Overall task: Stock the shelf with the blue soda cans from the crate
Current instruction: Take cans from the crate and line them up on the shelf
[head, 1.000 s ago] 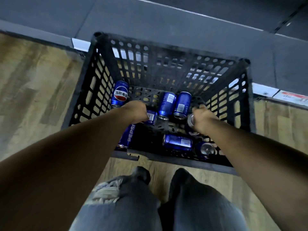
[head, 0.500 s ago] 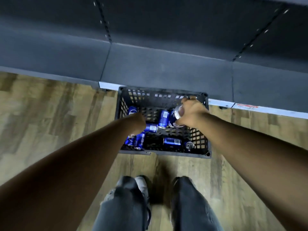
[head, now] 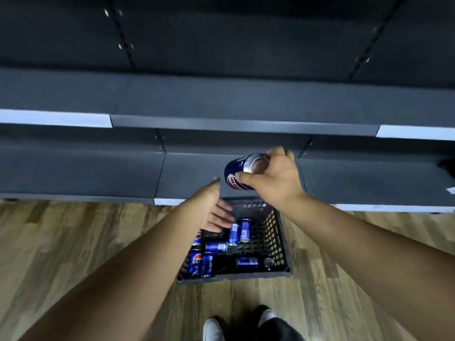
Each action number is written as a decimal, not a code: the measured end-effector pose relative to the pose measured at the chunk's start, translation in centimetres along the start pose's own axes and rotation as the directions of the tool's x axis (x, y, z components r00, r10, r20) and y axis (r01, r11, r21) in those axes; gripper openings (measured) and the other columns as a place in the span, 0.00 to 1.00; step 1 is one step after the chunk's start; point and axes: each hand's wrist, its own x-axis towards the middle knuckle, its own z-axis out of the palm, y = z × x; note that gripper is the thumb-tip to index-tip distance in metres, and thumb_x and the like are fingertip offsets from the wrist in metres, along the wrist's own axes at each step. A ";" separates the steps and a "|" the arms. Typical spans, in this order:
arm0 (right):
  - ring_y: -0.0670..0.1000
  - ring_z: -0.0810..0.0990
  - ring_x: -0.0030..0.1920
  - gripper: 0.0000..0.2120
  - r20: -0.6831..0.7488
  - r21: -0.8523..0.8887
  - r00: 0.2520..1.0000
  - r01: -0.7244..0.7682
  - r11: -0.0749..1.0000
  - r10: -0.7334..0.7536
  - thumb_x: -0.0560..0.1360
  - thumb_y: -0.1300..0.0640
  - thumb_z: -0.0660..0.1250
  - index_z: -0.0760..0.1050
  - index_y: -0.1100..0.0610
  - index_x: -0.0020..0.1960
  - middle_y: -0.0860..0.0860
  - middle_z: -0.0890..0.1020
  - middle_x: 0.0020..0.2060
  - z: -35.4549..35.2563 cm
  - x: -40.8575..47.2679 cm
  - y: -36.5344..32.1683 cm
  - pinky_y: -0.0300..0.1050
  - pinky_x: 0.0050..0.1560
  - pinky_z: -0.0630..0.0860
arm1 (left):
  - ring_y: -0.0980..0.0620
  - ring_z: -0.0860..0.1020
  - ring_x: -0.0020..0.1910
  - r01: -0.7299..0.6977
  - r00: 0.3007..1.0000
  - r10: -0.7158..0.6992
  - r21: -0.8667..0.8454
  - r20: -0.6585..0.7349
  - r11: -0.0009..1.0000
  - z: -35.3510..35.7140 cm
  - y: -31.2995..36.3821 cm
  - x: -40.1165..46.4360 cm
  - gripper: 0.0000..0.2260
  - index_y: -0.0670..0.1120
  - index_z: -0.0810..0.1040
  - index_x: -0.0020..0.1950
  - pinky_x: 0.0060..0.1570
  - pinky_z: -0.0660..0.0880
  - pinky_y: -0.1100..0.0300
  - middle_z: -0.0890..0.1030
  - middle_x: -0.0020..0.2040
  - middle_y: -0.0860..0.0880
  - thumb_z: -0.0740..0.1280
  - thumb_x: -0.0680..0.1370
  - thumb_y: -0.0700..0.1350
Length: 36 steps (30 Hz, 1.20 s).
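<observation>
My right hand [head: 275,175] grips a blue soda can [head: 240,172] by its top end, lifted in front of the lowest grey shelf [head: 192,173]. My left hand [head: 211,207] hangs open above the crate's far left corner, fingers spread, holding nothing. The black plastic crate [head: 277,242] sits on the floor below, with several blue cans [head: 242,230] lying and standing inside. A second grey shelf [head: 246,102] runs above.
Wood-look floor [head: 73,242] spreads on both sides of the crate. My feet [head: 214,329] stand just behind it. White price strips [head: 54,118] line the shelf edges. A dark object [head: 446,167] sits at the far right of the lowest shelf.
I have stood up, so the crate looks smaller and lower. My right hand lifted a can out of the crate up to shelf height. My left hand came out with nothing in it.
</observation>
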 end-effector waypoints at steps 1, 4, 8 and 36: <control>0.49 0.70 0.51 0.34 -0.024 0.037 0.999 0.021 0.999 -0.020 0.65 0.50 0.78 0.66 0.59 0.63 0.50 0.65 0.54 -1.0 -0.5 -0.8 0.32 0.48 0.63 | 0.41 0.78 0.48 -0.006 0.999 0.007 -0.026 0.039 1.000 0.3 0.5 -1.0 0.38 0.36 0.76 0.48 0.55 0.70 0.49 0.80 0.55 0.35 0.41 0.78 0.68; 0.46 0.68 0.49 0.34 -0.088 0.160 0.994 0.084 0.984 -0.070 0.64 0.50 0.79 0.67 0.59 0.62 0.49 0.65 0.53 -3.7 -1.9 -2.6 0.27 0.43 0.59 | 0.41 0.79 0.49 -0.087 0.988 0.102 -0.127 0.117 0.988 1.5 2.0 -4.0 0.43 0.36 0.77 0.52 0.55 0.69 0.48 0.81 0.50 0.36 0.40 0.75 0.71; 0.46 0.68 0.50 0.33 -0.178 0.260 0.980 0.139 0.956 -0.094 0.64 0.50 0.79 0.66 0.57 0.61 0.48 0.66 0.54 -7.5 -3.6 -4.5 0.27 0.44 0.60 | 0.43 0.81 0.42 -0.229 0.966 0.252 -0.253 0.063 0.940 3.0 4.9 -7.7 0.43 0.36 0.77 0.55 0.45 0.72 0.51 0.83 0.44 0.38 0.39 0.75 0.71; 0.50 0.79 0.43 0.25 0.047 0.356 0.952 0.266 0.896 -0.302 0.60 0.59 0.80 0.73 0.56 0.53 0.49 0.81 0.45 -15.8 -5.6 -9.8 0.42 0.46 0.75 | 0.49 0.83 0.37 -0.738 0.660 0.739 -0.301 -0.135 0.604 3.4 12.8 -23.8 0.12 0.43 0.79 0.47 0.37 0.79 0.56 0.85 0.38 0.47 0.72 0.71 0.50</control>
